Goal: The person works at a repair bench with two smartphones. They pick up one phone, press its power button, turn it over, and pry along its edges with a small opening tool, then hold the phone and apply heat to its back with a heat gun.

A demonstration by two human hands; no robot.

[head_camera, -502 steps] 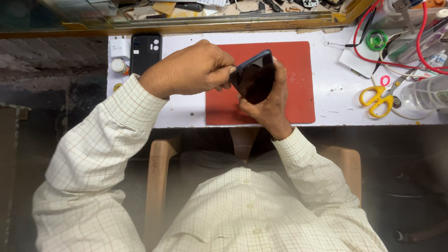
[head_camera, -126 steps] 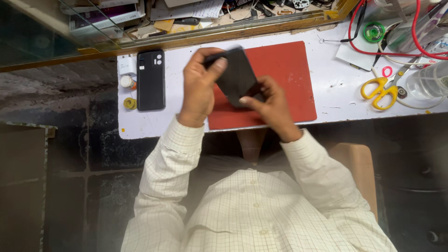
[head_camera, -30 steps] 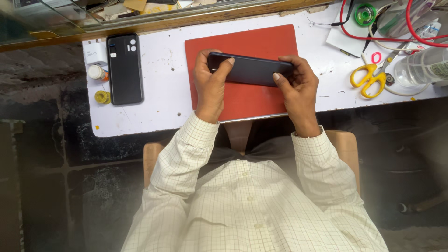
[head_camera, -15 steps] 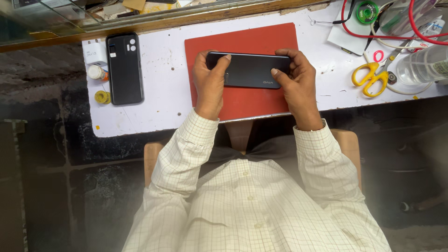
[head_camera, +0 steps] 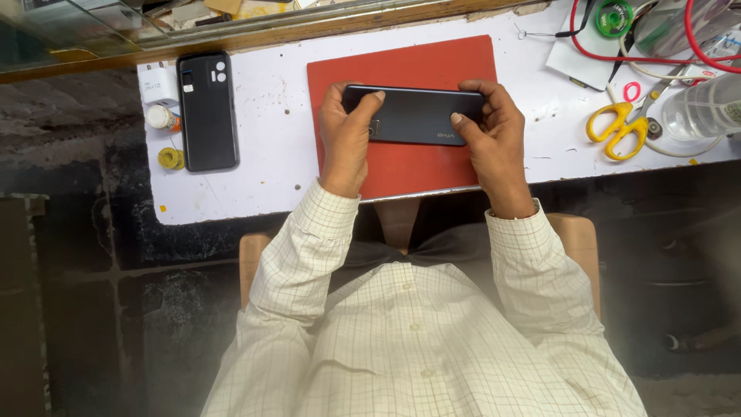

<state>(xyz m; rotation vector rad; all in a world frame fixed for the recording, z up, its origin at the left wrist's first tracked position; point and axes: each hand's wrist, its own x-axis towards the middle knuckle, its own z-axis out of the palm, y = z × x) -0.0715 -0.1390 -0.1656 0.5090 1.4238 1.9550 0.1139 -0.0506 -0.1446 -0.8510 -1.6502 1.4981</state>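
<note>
White and scuffed, the narrow workbench top (head_camera: 262, 147) carries a flat red rubber mat (head_camera: 417, 166), and on it lies a dark slim smartphone (head_camera: 421, 116), back side up and lengthwise. Both hands clamp its 2 short ends: the left hand (head_camera: 347, 135) wraps one end, the right hand (head_camera: 490, 135) the other, thumbs pressing on the back, probably to steady it flat against the mat. Well apart to the left rests a black plastic phone back cover (head_camera: 207, 110); yellow-handled scissors (head_camera: 617, 131) lie to the right.

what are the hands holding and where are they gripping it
Both hands hold a dark phone over the red mat: left hand on its left end, right hand on its right end.
</note>
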